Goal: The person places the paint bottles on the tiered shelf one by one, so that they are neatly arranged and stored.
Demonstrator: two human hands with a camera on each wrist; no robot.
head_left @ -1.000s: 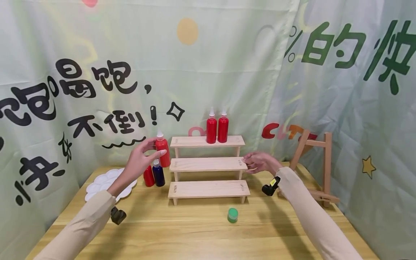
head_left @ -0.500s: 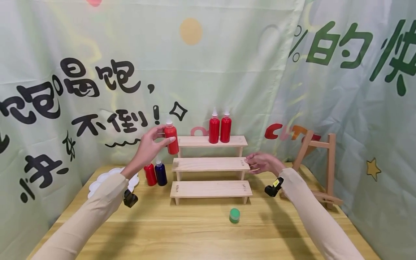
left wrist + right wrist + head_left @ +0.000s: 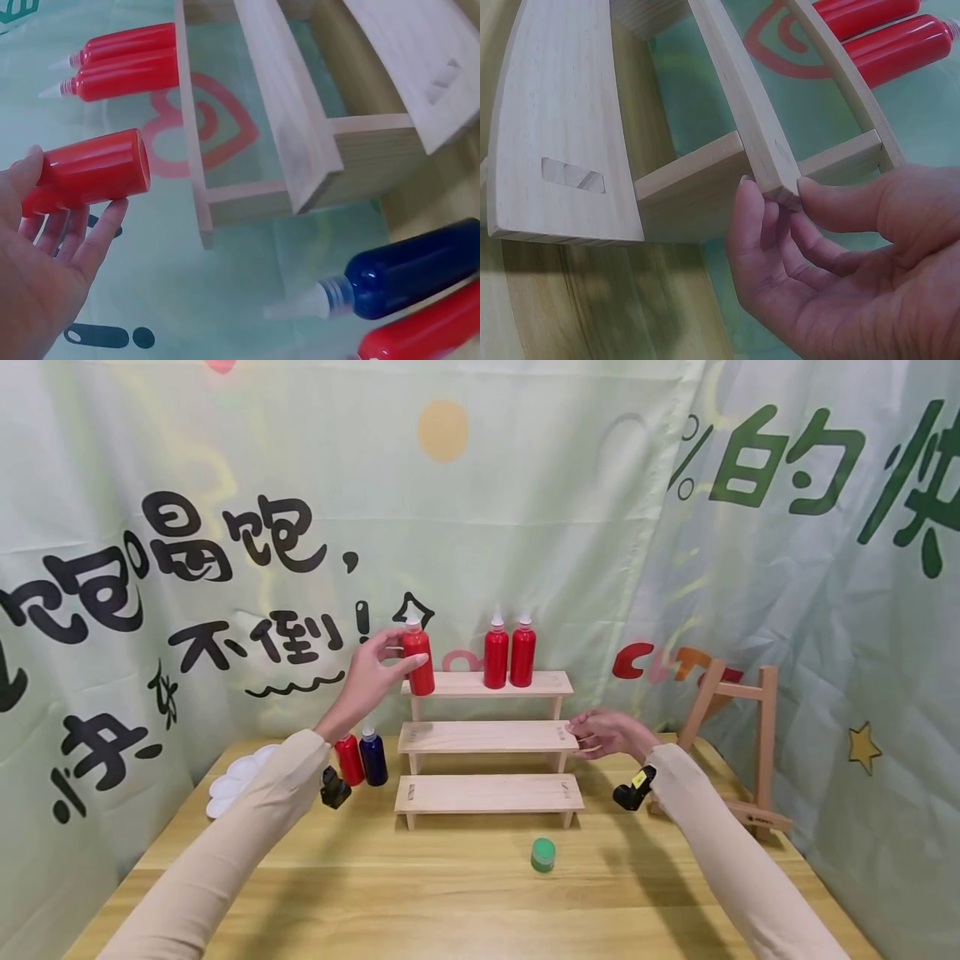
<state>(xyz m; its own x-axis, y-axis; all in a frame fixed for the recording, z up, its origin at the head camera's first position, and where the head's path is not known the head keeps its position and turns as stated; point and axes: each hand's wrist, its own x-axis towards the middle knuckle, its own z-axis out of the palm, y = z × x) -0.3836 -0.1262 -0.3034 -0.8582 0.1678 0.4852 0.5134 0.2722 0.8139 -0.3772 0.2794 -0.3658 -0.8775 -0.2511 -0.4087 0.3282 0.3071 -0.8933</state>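
Note:
My left hand (image 3: pixel 369 675) grips a red squeeze bottle (image 3: pixel 418 663) with a white pointed cap, thumb on one side and fingers on the other. The bottle is upright by the left end of the top tier of a three-tier wooden shelf (image 3: pixel 487 737); in the left wrist view its base (image 3: pixel 141 163) stands apart from the wood. Two matching red bottles (image 3: pixel 496 657) stand side by side on that top tier, right of its middle. My right hand (image 3: pixel 609 733) pinches the right end of the middle tier (image 3: pixel 769 161) between thumb and fingers.
Left of the shelf, a dark blue bottle (image 3: pixel 372 759) and another red bottle (image 3: pixel 348 762) stand on the table (image 3: pixel 450 893). A white palette (image 3: pixel 232 785) lies behind my left forearm. A small green-lidded jar (image 3: pixel 543 855) sits in front, and a wooden easel (image 3: pixel 763 735) at right.
My left hand has raised the red bottle and carried it rightward, from beside the shelf to the left end of the top tier. My right hand stays at the middle tier.

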